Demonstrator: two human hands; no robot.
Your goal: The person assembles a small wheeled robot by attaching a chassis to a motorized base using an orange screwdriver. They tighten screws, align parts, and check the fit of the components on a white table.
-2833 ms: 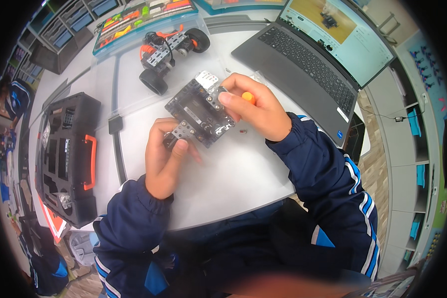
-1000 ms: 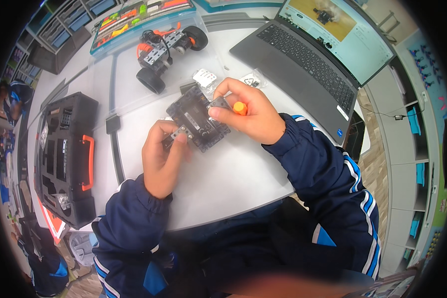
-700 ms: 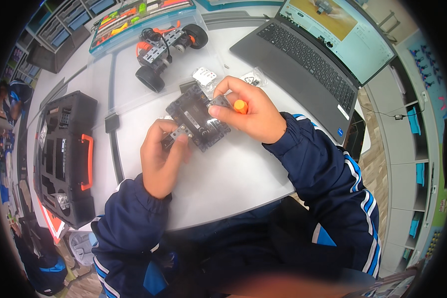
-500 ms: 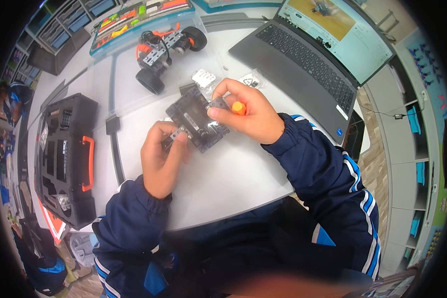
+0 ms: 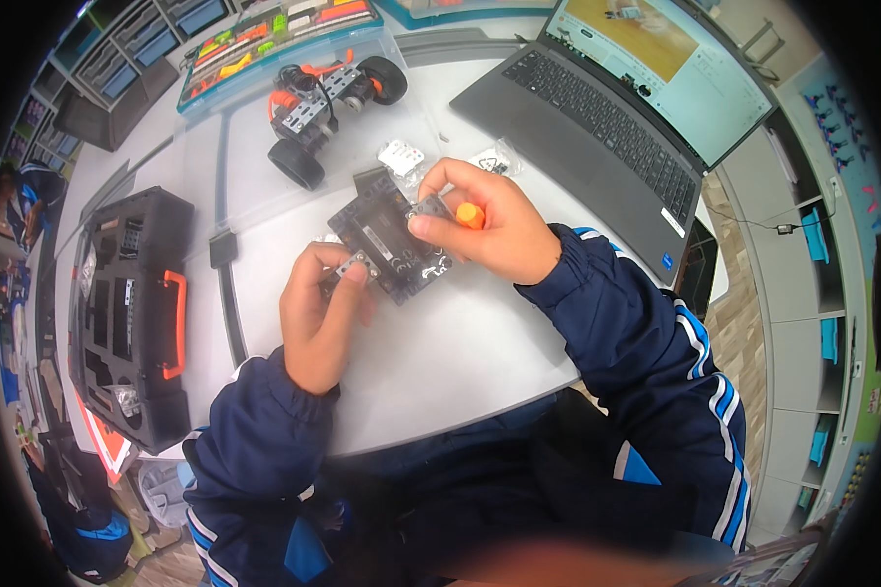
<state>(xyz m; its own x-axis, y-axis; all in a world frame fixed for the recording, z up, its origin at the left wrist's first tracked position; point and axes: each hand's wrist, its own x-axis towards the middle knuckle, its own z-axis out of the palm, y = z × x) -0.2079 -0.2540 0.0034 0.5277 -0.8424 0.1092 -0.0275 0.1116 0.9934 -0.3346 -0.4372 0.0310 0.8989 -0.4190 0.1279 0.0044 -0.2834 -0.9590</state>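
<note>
A dark, see-through rectangular case (image 5: pixel 387 240), apparently a controller or battery box, is between my two hands above the white table. My left hand (image 5: pixel 315 318) pinches a small grey metal bracket (image 5: pixel 350 264) at its near-left corner, thumb on top. Another grey bracket (image 5: pixel 429 206), at the right edge, is pinched by the thumb and forefinger of my right hand (image 5: pixel 499 225). An orange tool handle (image 5: pixel 470 214) sticks out from the curled fingers of that same hand; the rest of the tool is hidden. Whether the brackets are fastened to the case I cannot tell.
Behind lies a wheeled chassis (image 5: pixel 325 112) with black tyres, near a parts box (image 5: pixel 274 54). An open laptop (image 5: pixel 587 137) fills the far right. Small plastic bags (image 5: pixel 494 157) lie beyond my right hand. A black case (image 5: pixel 132 313) with an orange handle stands left.
The dark case has tilted slightly, and the shine on it has shifted. Both hands keep their grips in nearly the same place.
</note>
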